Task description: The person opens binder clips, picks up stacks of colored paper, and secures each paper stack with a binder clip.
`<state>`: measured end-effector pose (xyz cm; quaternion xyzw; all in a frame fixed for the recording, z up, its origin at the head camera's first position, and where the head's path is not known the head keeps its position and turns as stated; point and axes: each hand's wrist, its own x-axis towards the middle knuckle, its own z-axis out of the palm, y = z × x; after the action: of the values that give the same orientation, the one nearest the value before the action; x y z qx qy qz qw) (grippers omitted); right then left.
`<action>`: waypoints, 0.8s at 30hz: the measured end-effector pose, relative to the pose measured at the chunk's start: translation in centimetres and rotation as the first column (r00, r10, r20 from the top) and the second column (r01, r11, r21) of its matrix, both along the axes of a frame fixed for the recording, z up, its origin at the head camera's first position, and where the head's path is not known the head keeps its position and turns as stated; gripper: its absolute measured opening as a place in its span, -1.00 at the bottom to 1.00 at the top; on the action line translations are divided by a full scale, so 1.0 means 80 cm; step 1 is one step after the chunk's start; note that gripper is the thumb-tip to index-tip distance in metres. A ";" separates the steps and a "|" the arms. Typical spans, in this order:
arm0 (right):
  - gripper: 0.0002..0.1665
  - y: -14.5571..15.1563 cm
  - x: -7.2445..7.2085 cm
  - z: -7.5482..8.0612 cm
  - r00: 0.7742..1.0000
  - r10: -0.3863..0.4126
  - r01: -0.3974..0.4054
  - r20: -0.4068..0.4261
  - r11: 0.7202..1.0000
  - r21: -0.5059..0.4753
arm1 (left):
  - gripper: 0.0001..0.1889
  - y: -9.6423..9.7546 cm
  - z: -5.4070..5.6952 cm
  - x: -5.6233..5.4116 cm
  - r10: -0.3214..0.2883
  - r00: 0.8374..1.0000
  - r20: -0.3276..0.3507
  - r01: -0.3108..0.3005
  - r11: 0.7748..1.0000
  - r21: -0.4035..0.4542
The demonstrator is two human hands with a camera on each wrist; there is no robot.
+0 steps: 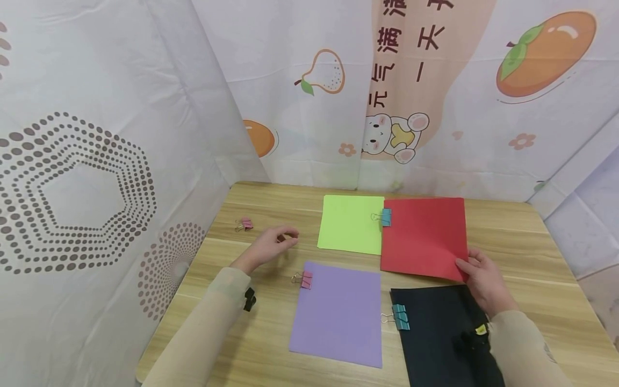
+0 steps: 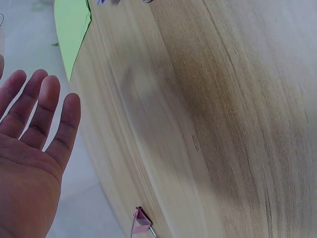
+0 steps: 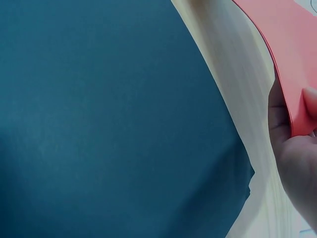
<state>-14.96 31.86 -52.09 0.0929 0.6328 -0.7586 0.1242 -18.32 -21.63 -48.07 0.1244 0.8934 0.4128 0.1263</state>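
My right hand (image 1: 487,280) pinches the lower right corner of the red paper (image 1: 425,236), thumb on top and fingers beneath, as the right wrist view also shows. A teal binder clip (image 1: 386,217) grips the red paper's left edge. My left hand (image 1: 270,244) hovers over the table left of the light green paper (image 1: 350,223), its fingers loosely bent and holding nothing. Behind it to the left lies a loose pink binder clip (image 1: 246,223). Below the left hand, purple paper (image 1: 338,317) carries another pink binder clip (image 1: 306,279) on its left edge.
Black paper (image 1: 430,333) with a teal binder clip (image 1: 401,317) on its left edge lies at the front right, partly under my right forearm. The wooden table (image 1: 232,349) meets a printed curtain (image 1: 309,134) at the back and left.
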 end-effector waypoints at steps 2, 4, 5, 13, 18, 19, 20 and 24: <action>-0.64 0.002 0.000 -0.001 1.000 -0.002 0.002 0.011 1.000 0.008 | -0.60 -0.001 0.000 0.001 -0.002 1.000 -0.003 0.002 1.000 -0.001; -0.63 0.003 0.000 -0.001 1.000 -0.005 0.004 0.022 1.000 0.018 | -0.61 -0.002 0.000 0.001 -0.002 1.000 -0.006 0.002 1.000 0.000; -0.63 0.004 0.000 -0.001 1.000 -0.006 0.005 0.028 1.000 0.023 | -0.61 -0.002 0.000 0.001 -0.001 1.000 -0.009 0.001 1.000 -0.001; -0.59 0.008 0.001 -0.002 0.997 -0.013 0.009 0.079 0.998 0.056 | -0.59 -0.007 -0.003 0.000 0.006 1.000 -0.013 -0.007 1.000 -0.009; -0.61 0.010 0.002 -0.002 0.996 -0.013 0.006 0.089 0.997 0.079 | -0.61 -0.008 -0.002 0.002 0.012 1.000 -0.015 -0.012 1.000 -0.003; -0.61 0.010 0.002 -0.001 0.996 -0.014 0.007 0.089 0.997 0.077 | -0.61 -0.009 -0.002 0.002 0.013 1.000 -0.014 -0.013 1.000 -0.004; -0.61 0.010 0.002 -0.001 0.996 -0.016 0.009 0.089 0.997 0.072 | -0.61 -0.009 -0.002 0.002 0.014 1.000 -0.012 -0.014 1.000 -0.003; -0.60 0.013 0.002 -0.001 0.996 -0.021 0.015 0.092 0.998 0.065 | -0.60 -0.010 0.000 0.005 0.012 1.000 -0.004 -0.012 1.000 -0.011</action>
<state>-14.84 32.91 -52.15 0.1374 0.6495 -0.7340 0.1433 -17.94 -22.46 -48.07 0.1190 0.8967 0.4082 0.1227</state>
